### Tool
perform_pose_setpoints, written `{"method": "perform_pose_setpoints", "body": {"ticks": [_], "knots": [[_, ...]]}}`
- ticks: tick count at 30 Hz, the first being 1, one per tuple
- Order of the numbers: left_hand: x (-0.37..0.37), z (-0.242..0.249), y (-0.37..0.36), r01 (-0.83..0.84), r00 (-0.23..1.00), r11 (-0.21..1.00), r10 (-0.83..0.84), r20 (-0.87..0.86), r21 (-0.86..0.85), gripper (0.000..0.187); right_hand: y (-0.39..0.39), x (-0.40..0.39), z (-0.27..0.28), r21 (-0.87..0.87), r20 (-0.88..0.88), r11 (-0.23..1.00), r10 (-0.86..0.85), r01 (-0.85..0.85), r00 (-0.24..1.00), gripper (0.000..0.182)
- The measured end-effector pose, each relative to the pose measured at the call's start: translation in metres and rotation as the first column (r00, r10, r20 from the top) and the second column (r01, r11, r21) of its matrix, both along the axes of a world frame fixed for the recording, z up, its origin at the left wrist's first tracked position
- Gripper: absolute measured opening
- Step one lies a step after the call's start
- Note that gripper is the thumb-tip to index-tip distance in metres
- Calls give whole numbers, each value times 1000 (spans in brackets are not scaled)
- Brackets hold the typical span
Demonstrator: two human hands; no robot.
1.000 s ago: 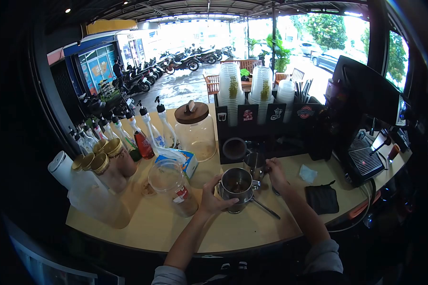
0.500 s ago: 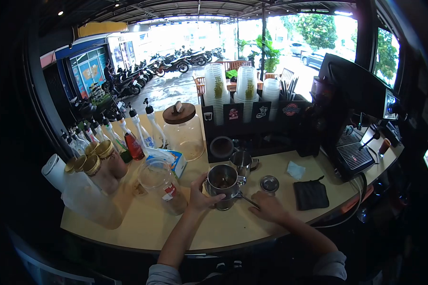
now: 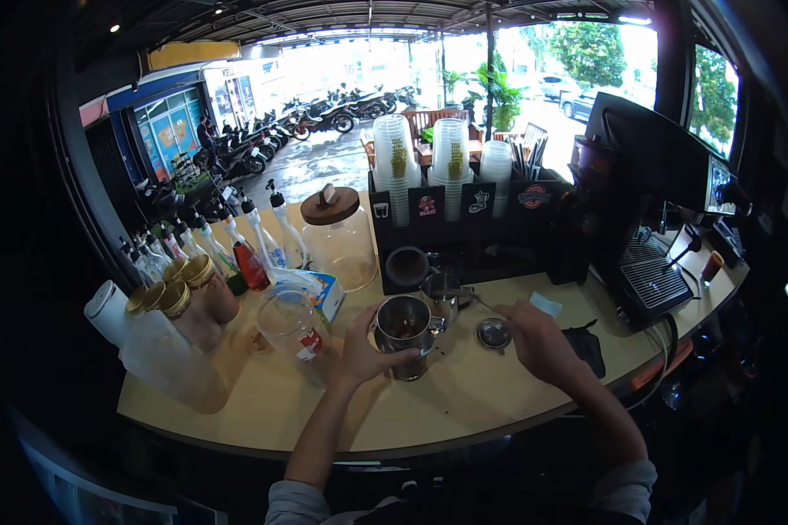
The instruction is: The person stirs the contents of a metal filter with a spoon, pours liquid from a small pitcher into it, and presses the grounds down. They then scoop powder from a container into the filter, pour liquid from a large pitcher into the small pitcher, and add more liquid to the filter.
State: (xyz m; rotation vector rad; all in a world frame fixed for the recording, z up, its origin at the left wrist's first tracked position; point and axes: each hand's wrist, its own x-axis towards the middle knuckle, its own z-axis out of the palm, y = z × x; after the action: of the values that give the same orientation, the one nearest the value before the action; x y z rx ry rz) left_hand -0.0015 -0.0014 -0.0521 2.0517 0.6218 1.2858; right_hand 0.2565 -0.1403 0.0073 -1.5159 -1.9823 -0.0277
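Observation:
My left hand (image 3: 368, 348) is wrapped round a steel cup (image 3: 404, 357) with dark contents, which stands upright on the counter. In my right hand (image 3: 538, 341), closed, is the thin handle of a metal spoon (image 3: 488, 303). The spoon points left, and its far end overlaps the mouth of a steel pitcher (image 3: 446, 308) just behind the cup. A small round metal piece (image 3: 494, 333) lies below the right hand. Left of the cup stands a tall clear plastic jug (image 3: 284, 319) with a red and white label.
A folded dark cloth (image 3: 584, 348) and pale tissue (image 3: 545, 304) lie at right, near a coffee machine (image 3: 652, 278). Behind are a wooden-lidded jar (image 3: 343, 254) and stacked plastic cups (image 3: 451, 162). Several pump bottles (image 3: 249, 262) and gold-lidded containers (image 3: 206, 289) stand left.
My right hand has lifted and moved away to the upper right, taking the spoon from the cup's side to over the pitcher. My left hand still grips the cup.

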Motion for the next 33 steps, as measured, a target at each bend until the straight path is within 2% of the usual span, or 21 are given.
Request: {"method": "perform_pose_setpoints", "body": {"ticks": [2, 4, 5, 7, 8, 10, 13, 17, 19, 20, 22, 23, 25, 26, 28, 30, 32, 33], "knots": [[4, 5, -3, -53, 995, 998, 50, -88, -32, 70, 0, -17, 22, 11, -30, 999, 53, -53, 998, 31], [5, 5, -1, -59, 994, 998, 55, -98, -36, 71, 5, -32, 33, -13, 105, 994, 111, -110, 988, 43], [6, 4, -1, -61, 992, 997, 57, -109, -38, 72, 9, -40, 36, -13, 105, 993, 114, -114, 988, 43], [7, 3, -2, -50, 996, 998, 45, -81, -49, 71, 16, -58, 40, -117, 345, 993, 37, 3, 938, 44], [8, 3, -2, -34, 998, 998, 31, -53, -57, 70, 22, -65, 36, -116, 345, 993, 39, 1, 938, 44], [8, 3, -3, -26, 999, 996, 22, -46, -80, 70, 32, -76, 26, 25, 499, 1000, 0, -14, 866, 33], [9, 0, -2, -34, 999, 996, 33, -11, -84, 69, 32, -86, 27, -73, 561, 996, 83, -50, 824, 29], [9, 0, -2, -45, 998, 998, 46, 30, -50, 69, 31, -83, 35, -110, 512, 988, 146, -104, 846, 24], [9, 3, -2, -47, 999, 999, 48, 26, -27, 69, 35, -81, 29, 10, 542, 1000, 16, -26, 840, 25], [9, 5, -2, -46, 999, 999, 46, 22, 1, 70, 33, -79, 29, 11, 540, 1000, 14, -25, 842, 25], [7, 11, -5, -30, 999, 999, 31, 33, -27, 70, 27, -79, 38, -169, 482, 983, 147, -73, 864, 34], [6, 13, -7, -13, 999, 998, 16, 47, -60, 70, 25, -81, 41, -167, 483, 983, 148, -75, 863, 34], [6, 15, -6, -35, 999, 999, 36, 30, -23, 71, 21, -84, 42, -118, 529, 992, 23, 46, 849, 41], [7, 17, -6, -54, 998, 998, 54, 14, 13, 72, 21, -84, 39, -119, 527, 992, 21, 49, 850, 41], [6, 26, -9, -50, 999, 999, 50, -14, -8, 75, 25, -82, 35, 32, 529, 999, -2, -18, 849, 47], [2, 29, -7, -57, 998, 998, 56, -37, -27, 77, 21, -82, 40, 30, 539, 998, 24, -48, 842, 47], [-2, 27, -2, -33, 993, 992, 46, -110, 122, 80, 21, -80, 43, 24, 549, 997, 48, -74, 834, 48], [-3, 30, -2, -31, 993, 992, 44, -111, 121, 80, 24, -78, 44, 86, 581, 993, 17, -82, 814, 47]]}}
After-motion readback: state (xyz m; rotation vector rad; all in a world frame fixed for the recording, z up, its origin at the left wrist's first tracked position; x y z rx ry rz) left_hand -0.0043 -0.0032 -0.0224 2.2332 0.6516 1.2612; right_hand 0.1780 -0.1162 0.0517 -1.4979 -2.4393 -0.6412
